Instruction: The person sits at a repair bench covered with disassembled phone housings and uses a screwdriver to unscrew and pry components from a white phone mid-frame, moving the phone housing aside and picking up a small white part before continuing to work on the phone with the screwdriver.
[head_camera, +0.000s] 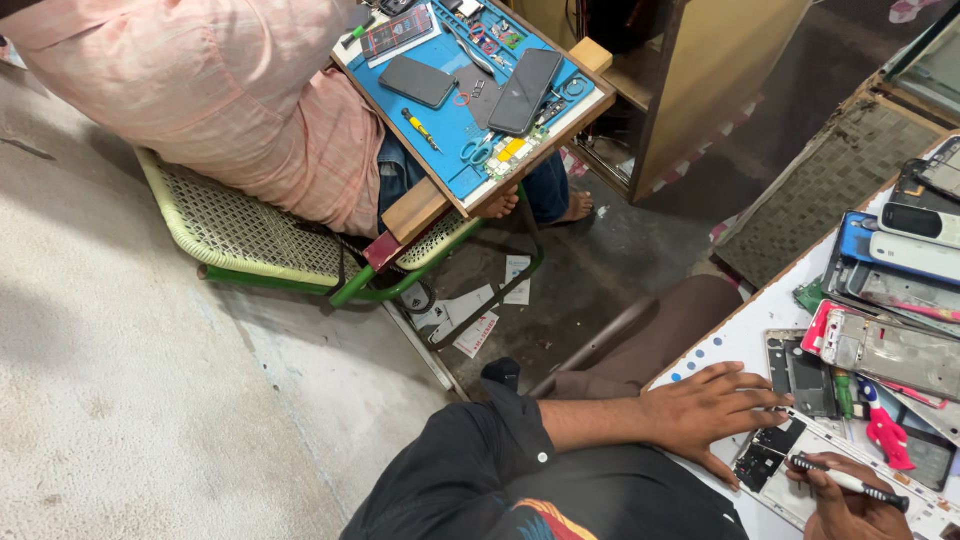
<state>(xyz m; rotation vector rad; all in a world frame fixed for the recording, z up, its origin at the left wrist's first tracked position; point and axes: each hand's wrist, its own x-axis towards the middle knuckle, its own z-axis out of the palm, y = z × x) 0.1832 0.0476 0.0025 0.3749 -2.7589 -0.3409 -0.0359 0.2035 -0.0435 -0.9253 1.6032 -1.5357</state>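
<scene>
Opened phone being worked at the worktop's near edge
Left hand (700, 408) is pressing flat on the opened phone (790, 462), fingers apart; right hand (850, 497) is clamping a screwdriver (850, 482), best kept upright.

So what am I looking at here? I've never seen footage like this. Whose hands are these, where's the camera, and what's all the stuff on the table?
There is no machine here. One camera sits on a person's head and looks down, so the two hands at the bottom are that person's own. The left hand rests flat on a white table, steadying an opened phone with its insides showing. The right hand holds a slim screwdriver over that phone. Further along the table lie more phone frames and parts and a small red-handled tool. Across the floor, another person in a pink shirt sits on a woven chair with a blue work mat holding phones and small tools.
</scene>
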